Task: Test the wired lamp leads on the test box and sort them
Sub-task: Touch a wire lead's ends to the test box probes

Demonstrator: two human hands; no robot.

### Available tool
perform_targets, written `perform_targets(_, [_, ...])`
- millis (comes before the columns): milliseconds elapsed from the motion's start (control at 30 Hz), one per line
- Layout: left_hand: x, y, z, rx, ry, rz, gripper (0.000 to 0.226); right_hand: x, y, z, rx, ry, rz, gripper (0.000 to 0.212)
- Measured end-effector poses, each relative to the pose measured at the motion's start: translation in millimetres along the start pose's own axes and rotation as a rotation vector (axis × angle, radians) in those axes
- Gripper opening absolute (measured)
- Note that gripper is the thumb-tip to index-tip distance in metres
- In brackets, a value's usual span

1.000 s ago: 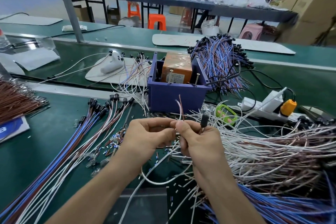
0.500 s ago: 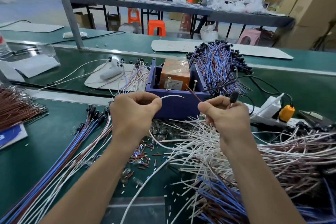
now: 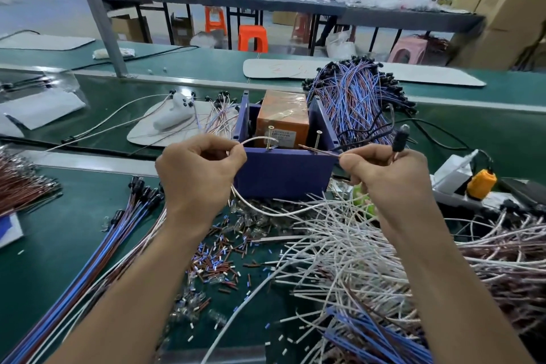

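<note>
Both your hands have risen from the wire pile, where they were close together a second ago, and now stand spread at the front of the test box.

At far left, the sorted bundle [image 3: 124, 233] of blue, brown and white leads lies fanned on the green mat, well apart from the work. Your left hand [image 3: 201, 170] is curled, thumb and forefinger pinching the white lead [image 3: 254, 139]. Its bared end now arcs over the front wall of the test box [image 3: 280, 174] to the left pin [image 3: 269, 139]; whether it truly touches I cannot tell. The right pin [image 3: 318, 139] stands free. The brown lead [image 3: 319, 150] points toward it but ends just beside it, lower and nearer you. Your right hand [image 3: 384, 177] pinches that brown lead and also carries the black lamp holder [image 3: 399, 139] upright above its knuckles. I see no clear glow at its tip. The slack of the white lead hangs in a loop between your hands, in front of the box. The untested pile [image 3: 339, 239] spreads under your right forearm.

So separating the ends is done, and the test itself is only half made. By my reading, the next move is a small lift and push of the brown end onto its pin while you keep the white end steady, then watching the lamp before sorting.
</note>
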State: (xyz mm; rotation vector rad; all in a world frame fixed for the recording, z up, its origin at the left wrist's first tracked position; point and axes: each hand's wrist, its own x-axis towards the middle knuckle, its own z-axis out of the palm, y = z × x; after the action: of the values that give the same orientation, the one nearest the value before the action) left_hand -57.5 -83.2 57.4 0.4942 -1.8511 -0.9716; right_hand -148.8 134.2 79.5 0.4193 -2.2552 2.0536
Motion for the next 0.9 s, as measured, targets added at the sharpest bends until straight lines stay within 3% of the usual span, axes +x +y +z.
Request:
perform_targets(467, [0.5, -2.9, -0.8, 0.016, 0.078, -0.034, 0.019, -2.6, 0.1, -0.1, -0.03, 0.027, 0.042, 0.017])
perform_targets(700, [-2.3, -3.0, 1.2, 0.021, 0.069, -0.026, 0.021, -3.5, 1.4, 0.6, -0.061, 0.084, 0.066, 0.002])
perform_targets(900, [-2.9, -2.1, 1.4, 0.016, 0.07, -0.025, 0.024, -2.7, 3.8, 1.2, -0.096, 0.142, 0.085, 0.003])
